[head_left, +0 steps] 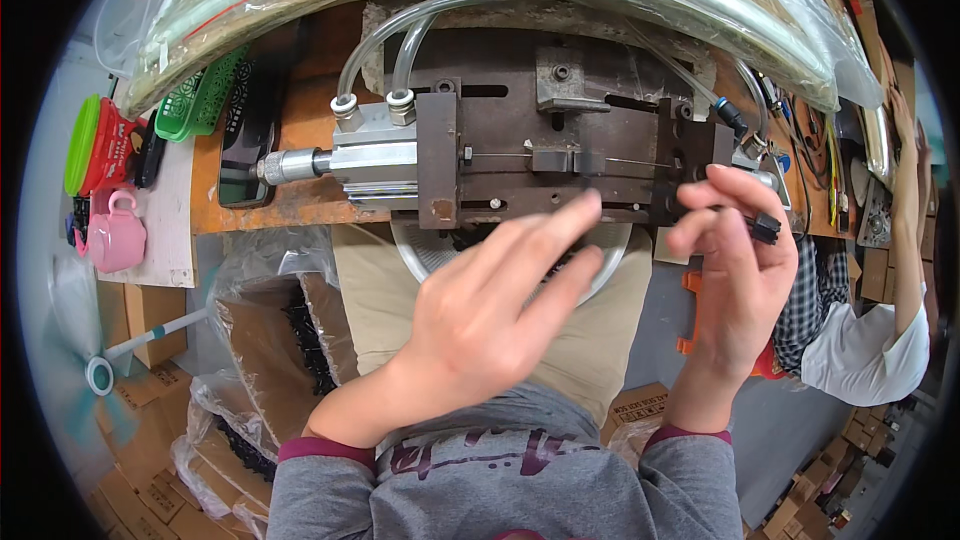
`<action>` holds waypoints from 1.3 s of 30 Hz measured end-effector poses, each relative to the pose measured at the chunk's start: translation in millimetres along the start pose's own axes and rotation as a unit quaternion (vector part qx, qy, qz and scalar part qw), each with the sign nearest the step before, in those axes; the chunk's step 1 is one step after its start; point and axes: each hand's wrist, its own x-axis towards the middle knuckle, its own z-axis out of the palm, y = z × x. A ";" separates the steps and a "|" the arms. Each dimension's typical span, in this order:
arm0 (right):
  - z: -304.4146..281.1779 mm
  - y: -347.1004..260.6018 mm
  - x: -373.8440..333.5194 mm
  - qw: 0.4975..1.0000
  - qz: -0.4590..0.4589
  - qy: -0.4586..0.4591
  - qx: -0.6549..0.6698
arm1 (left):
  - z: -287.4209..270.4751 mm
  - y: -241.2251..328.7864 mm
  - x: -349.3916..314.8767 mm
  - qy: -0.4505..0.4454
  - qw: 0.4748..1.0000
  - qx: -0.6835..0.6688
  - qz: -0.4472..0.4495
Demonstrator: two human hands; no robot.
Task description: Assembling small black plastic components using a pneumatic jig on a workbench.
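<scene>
Holding small black ribbed plastic piece (764, 229) in curled fingers of right hand (740, 285), by right end of dark metal clamping fixture (500, 125). Extending left hand (480, 300) to fixture's front edge, with fingers loosely spread. Pointing blurred fingertips towards dark block (550, 160) on thin rod; cannot tell whether touching. Clear hoses (372, 40) fitted to silver pneumatic cylinder (375, 162), at fixture's left end. Far right, co-worker's white sleeve (865, 355)

The left hand (480, 305) angles inward, back upward, fingers extended (slightly blurred at the tips); the right hand (745, 275) stands more upright, its fingers curled.
</scene>
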 end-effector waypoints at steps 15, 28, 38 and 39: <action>13.7 -18.3 -16.9 0.997 -0.059 -0.035 0.029 | -6.4 -5.7 20.6 -0.076 0.995 0.060 -0.040; 47.2 20.8 -8.1 0.843 -0.229 -0.135 -0.467 | -36.9 -86.6 207.0 0.079 0.981 0.168 -0.060; 41.4 3.9 1.9 0.844 -0.215 -0.168 -0.461 | -58.7 -75.8 204.7 0.078 0.995 0.032 -0.048; 39.0 0.2 6.1 0.854 -0.219 -0.162 -0.443 | -66.1 -66.9 194.7 0.091 0.995 -0.002 -0.046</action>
